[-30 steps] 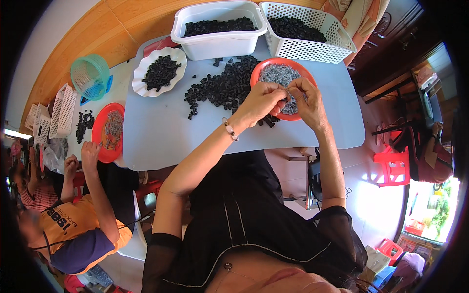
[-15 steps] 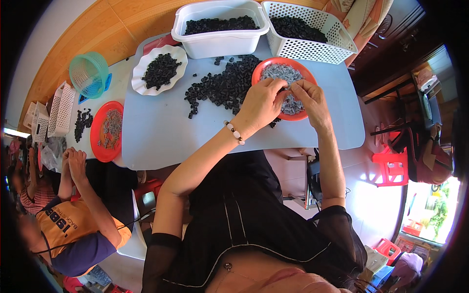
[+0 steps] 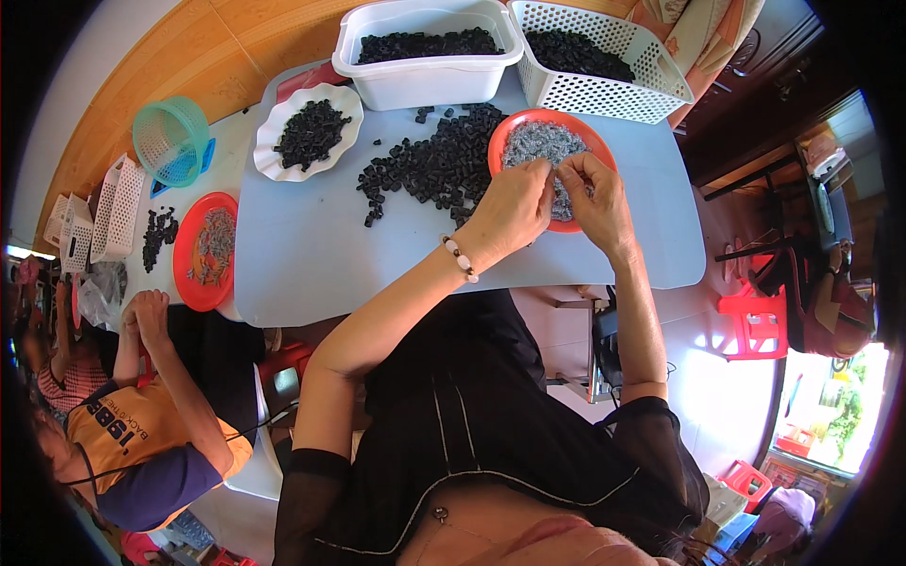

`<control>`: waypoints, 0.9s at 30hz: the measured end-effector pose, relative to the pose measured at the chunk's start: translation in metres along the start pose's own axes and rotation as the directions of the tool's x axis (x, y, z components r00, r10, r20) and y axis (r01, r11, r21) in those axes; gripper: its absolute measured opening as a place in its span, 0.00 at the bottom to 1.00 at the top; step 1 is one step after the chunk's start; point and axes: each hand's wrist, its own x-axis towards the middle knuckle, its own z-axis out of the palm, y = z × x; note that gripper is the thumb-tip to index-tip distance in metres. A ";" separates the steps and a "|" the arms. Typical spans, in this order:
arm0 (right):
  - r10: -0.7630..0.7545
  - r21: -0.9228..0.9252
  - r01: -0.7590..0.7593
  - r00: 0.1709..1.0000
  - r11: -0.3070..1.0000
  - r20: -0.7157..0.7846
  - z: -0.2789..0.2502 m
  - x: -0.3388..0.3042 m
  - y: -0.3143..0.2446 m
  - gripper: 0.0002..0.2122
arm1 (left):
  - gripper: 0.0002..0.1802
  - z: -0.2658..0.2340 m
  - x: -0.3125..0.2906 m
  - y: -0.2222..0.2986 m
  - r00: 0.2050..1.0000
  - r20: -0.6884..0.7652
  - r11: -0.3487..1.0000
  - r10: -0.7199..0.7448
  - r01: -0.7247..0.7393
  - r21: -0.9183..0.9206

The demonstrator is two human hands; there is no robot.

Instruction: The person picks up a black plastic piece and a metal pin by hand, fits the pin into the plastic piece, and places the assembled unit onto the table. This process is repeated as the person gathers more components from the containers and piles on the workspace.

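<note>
Grip pinched closed, left hand [image 3: 512, 206] and right hand [image 3: 604, 209], over red plate [image 3: 497, 151]; anything held unclear.

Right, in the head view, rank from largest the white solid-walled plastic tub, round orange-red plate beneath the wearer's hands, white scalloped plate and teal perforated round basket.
1. White plastic tub
2. Orange-red plate, partly hidden
3. White scalloped plate
4. Teal basket, apparently farther away

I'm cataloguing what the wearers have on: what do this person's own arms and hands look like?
The left hand is ungloved, with a bracelet of white and dark beads at its wrist. The right hand is also ungloved, with no bracelet visible. Short, sheer black sleeves end in darker hems.
</note>
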 end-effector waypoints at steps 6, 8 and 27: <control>-0.325 -0.116 0.318 0.945 0.941 -0.046 -0.001 0.003 0.015 0.05 | 0.11 -0.021 0.011 0.005 0.741 0.526 0.407 -0.417 0.670 -0.621; -0.215 0.024 0.217 0.975 0.976 -0.059 0.000 0.003 0.019 0.05 | 0.13 -0.022 0.011 -0.004 0.718 0.617 0.104 -0.321 0.674 -0.731; 0.074 -0.134 -0.083 0.995 0.987 -0.070 -0.020 0.012 0.036 0.09 | 0.08 0.001 0.009 -0.007 0.994 -0.046 0.983 -0.100 0.091 -0.157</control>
